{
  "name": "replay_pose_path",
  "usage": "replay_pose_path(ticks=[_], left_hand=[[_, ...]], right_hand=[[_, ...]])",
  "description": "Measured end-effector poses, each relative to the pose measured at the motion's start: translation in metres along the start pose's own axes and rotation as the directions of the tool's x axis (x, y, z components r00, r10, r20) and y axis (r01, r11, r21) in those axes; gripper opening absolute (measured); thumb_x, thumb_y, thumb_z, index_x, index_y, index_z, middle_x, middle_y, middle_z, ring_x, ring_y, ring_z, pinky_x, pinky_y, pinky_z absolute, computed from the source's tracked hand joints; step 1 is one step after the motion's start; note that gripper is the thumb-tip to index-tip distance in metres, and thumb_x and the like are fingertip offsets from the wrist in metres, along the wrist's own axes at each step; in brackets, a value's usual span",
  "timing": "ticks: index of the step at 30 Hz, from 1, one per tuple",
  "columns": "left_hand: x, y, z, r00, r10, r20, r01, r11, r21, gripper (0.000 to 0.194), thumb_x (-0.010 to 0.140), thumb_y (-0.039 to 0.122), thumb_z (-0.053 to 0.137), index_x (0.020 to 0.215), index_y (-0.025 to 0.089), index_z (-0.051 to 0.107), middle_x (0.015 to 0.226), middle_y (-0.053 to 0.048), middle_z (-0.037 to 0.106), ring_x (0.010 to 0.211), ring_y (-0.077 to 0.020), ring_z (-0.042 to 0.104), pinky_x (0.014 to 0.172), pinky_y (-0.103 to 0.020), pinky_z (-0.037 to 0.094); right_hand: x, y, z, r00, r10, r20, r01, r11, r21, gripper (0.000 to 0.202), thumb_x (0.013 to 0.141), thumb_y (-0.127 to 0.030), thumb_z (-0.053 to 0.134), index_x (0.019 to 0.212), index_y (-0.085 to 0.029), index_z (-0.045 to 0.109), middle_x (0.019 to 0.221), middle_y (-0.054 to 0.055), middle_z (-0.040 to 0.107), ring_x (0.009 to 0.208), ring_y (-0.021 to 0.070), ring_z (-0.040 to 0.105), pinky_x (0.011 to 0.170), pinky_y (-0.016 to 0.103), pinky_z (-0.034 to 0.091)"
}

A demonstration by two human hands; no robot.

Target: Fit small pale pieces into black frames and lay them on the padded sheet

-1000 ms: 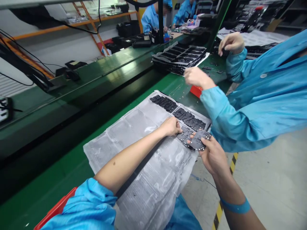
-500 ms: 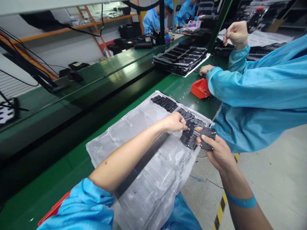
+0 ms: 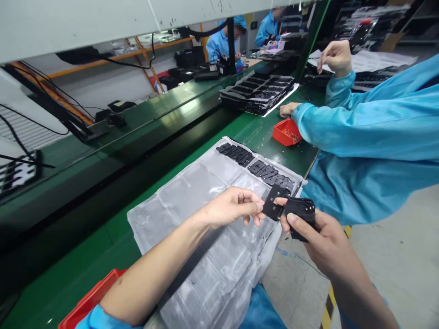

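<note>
Between its thumb and fingers my left hand (image 3: 240, 208) pinches the edge of a flat black part (image 3: 273, 203). My right hand (image 3: 318, 230) grips a small stack of black parts (image 3: 300, 218), its thumb on top; a right fingertip meets the pinched part. Both hands are over the right side of a tray covered in whitish translucent film (image 3: 202, 183). Along the tray's far edge lie rows of black parts (image 3: 236, 154), and a second group (image 3: 269, 174) lies just beyond the hands.
A red bin (image 3: 287, 132) with tiny pieces stands beyond the tray, beside a person's blue sleeve (image 3: 360, 128). Stacked black trays (image 3: 259, 91) lie farther back. Another red bin (image 3: 92, 297) is at lower left. A green ledge (image 3: 147, 128) runs along the left.
My left hand has drawn back toward me from the parts on the tray, with a black part now in its fingers. My right hand with the stack has come slightly lower in view.
</note>
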State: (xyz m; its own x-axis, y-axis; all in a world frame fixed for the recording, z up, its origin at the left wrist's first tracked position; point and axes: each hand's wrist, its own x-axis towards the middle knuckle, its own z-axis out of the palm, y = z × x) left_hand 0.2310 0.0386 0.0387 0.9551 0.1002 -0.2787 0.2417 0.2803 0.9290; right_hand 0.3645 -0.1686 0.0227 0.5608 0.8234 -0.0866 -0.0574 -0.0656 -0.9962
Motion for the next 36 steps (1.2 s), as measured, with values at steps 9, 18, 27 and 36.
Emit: replay_pose_path(ticks=[9,18,27,36], left_hand=[[-0.013,0.008,-0.003,0.998,-0.056,0.039,0.055,0.998,0.031,0.032,0.081,0.042,0.087,0.085,0.013,0.074,0.082,-0.007,0.079,0.067,-0.0127,0.073,0.053,-0.019,0.049],[-0.017,0.004,-0.006,0.994,-0.105,-0.003,0.105,0.99,0.089,0.018,0.076,0.029,0.08,0.083,0.014,0.072,0.077,-0.004,0.078,0.063,-0.0118,0.071,0.051,-0.018,0.045],[-0.017,0.007,-0.002,0.989,-0.145,-0.036,0.149,0.975,0.165,0.008,0.066,0.02,0.067,0.072,0.015,0.069,0.068,-0.001,0.073,0.058,-0.0101,0.066,0.047,-0.016,0.039],[-0.022,-0.004,0.005,0.989,-0.104,-0.103,0.12,0.979,0.162,0.006,0.064,0.021,0.067,0.066,0.016,0.066,0.06,0.001,0.065,0.055,-0.009,0.059,0.055,-0.019,0.046]], right_hand=[[-0.009,-0.026,0.008,0.997,-0.072,0.03,0.078,0.951,-0.299,0.033,0.095,-0.047,0.07,0.073,-0.022,0.07,0.085,0.006,0.076,0.076,0.021,0.069,0.063,0.028,0.055],[-0.007,-0.029,0.013,0.994,-0.059,0.089,0.085,0.942,-0.324,0.031,0.095,-0.045,0.07,0.072,-0.024,0.069,0.077,0.004,0.071,0.075,0.0209,0.068,0.061,0.027,0.054],[-0.007,-0.035,0.018,0.987,-0.063,0.145,0.109,0.936,-0.335,0.025,0.098,-0.039,0.067,0.079,-0.023,0.071,0.083,0.003,0.075,0.069,0.0173,0.065,0.062,0.027,0.052],[-0.009,-0.037,0.021,0.987,-0.07,0.141,0.119,0.918,-0.378,0.031,0.096,-0.04,0.065,0.07,-0.023,0.066,0.066,0.001,0.066,0.061,0.0165,0.058,0.056,0.027,0.048]])
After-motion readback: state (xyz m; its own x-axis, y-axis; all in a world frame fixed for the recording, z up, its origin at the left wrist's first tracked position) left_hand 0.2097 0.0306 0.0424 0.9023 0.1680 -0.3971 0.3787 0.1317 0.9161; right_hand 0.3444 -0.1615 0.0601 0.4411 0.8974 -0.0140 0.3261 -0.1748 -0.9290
